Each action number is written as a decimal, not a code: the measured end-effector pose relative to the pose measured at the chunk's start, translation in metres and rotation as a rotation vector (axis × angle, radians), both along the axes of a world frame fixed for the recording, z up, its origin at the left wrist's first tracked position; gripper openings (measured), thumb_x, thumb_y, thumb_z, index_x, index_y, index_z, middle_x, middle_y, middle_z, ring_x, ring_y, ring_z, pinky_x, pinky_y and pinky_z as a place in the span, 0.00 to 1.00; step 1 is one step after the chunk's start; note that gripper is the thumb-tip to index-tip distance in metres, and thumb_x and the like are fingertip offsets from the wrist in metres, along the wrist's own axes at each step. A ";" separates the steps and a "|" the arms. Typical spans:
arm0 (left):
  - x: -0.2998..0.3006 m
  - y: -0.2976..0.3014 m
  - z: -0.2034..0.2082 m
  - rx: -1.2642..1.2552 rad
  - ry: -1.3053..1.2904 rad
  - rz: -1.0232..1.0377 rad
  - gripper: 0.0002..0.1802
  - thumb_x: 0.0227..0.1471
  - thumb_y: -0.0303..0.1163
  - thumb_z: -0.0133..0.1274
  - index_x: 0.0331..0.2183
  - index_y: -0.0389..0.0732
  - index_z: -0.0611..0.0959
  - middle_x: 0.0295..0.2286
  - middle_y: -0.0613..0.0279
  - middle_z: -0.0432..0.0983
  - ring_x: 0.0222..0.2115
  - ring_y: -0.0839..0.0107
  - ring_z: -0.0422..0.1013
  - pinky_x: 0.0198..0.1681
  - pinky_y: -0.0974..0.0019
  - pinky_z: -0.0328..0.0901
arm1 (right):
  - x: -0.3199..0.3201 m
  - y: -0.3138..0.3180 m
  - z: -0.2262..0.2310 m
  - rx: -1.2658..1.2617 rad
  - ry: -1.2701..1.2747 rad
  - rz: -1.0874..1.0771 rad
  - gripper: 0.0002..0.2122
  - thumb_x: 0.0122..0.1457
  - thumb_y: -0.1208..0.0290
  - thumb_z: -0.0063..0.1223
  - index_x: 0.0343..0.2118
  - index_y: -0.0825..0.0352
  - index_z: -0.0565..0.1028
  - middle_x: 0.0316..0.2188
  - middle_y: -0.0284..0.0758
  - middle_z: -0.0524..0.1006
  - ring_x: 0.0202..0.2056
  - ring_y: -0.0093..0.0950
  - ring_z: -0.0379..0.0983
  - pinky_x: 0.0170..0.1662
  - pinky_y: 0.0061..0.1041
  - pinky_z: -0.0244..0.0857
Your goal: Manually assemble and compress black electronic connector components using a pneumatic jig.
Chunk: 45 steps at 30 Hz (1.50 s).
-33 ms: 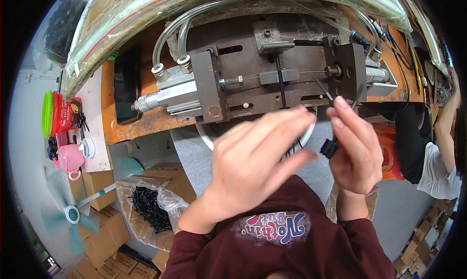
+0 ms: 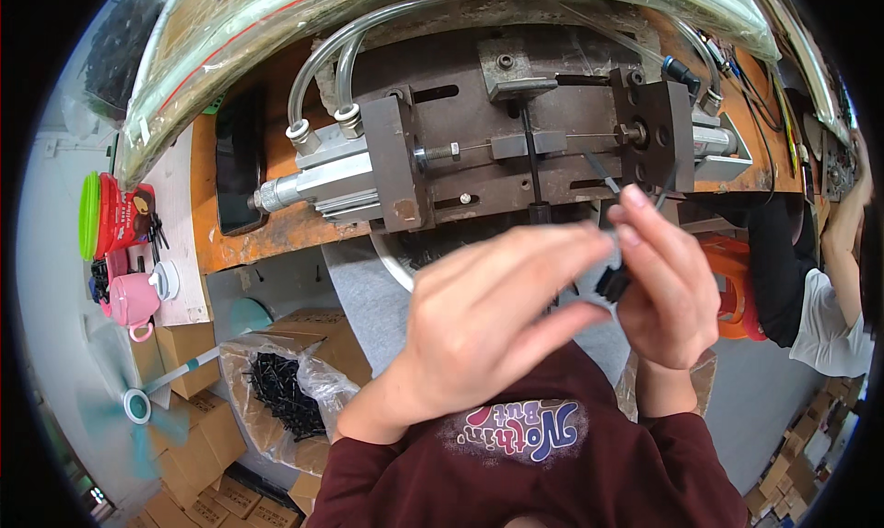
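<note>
My right hand (image 2: 667,293) is closed around several small black plastic pieces (image 2: 610,284) with thin dark rods; two rod ends (image 2: 600,172) stick up past its fingertips. Beside it, my left hand (image 2: 493,316) has its fingers stretched and thumb apart, slightly blurred, its fingertips at the black pieces. I see nothing gripped in it. Just beyond both hands is a dark metal fixture (image 2: 479,183). Across its small central block (image 2: 552,142) lies a black rod-shaped part (image 2: 534,174), its thicker near end partly behind my left hand.
An air cylinder (image 2: 336,192) with clear hoses (image 2: 301,86) sits left on the bench, another cylinder (image 2: 714,143) right. A dark phone-like slab (image 2: 241,160) lies at the left. Below stand a plastic-lined box of black parts (image 2: 285,394) and a fan (image 2: 136,406). Another person's arm (image 2: 840,243) shows far right.
My left hand has shifted right, bringing its fingertips to the black pieces. My right hand has moved slightly left, and the rods in it have tilted a little.
</note>
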State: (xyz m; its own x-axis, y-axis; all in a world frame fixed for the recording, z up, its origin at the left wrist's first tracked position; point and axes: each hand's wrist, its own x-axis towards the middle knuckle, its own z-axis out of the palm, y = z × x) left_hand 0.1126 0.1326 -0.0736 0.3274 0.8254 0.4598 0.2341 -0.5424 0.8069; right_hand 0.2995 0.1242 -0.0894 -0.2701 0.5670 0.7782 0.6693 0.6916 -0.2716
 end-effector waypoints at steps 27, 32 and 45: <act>0.008 0.017 -0.014 0.314 0.592 0.299 0.14 0.37 0.28 0.66 0.32 0.38 0.84 0.45 0.59 0.80 0.22 0.70 0.75 0.26 0.71 0.68 | 0.007 -0.008 0.011 -0.295 0.405 0.077 0.20 0.64 0.70 0.48 0.54 0.76 0.65 0.56 0.59 0.66 0.49 0.44 0.76 0.54 0.36 0.68; 0.006 0.016 -0.014 0.312 0.591 0.300 0.14 0.37 0.28 0.66 0.32 0.39 0.85 0.45 0.58 0.80 0.20 0.71 0.74 0.26 0.71 0.68 | 0.007 -0.003 0.020 -0.369 0.284 0.101 0.15 0.53 0.83 0.57 0.44 0.74 0.70 0.56 0.59 0.65 0.46 0.40 0.78 0.50 0.32 0.72; -0.021 -0.015 -0.013 0.021 0.463 -0.195 0.13 0.39 0.33 0.65 0.31 0.40 0.84 0.37 0.63 0.81 0.20 0.66 0.74 0.24 0.65 0.68 | -0.014 0.011 0.011 -0.422 -0.133 0.075 0.11 0.45 0.82 0.62 0.34 0.72 0.76 0.49 0.45 0.77 0.36 0.35 0.79 0.37 0.27 0.72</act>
State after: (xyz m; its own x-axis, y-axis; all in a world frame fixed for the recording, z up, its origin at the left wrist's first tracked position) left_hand 0.0914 0.1173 -0.0861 0.6481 0.7208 0.2458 0.4580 -0.6268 0.6304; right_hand 0.2851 0.1354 -0.0784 -0.4046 0.8024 0.4387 0.6700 0.5866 -0.4549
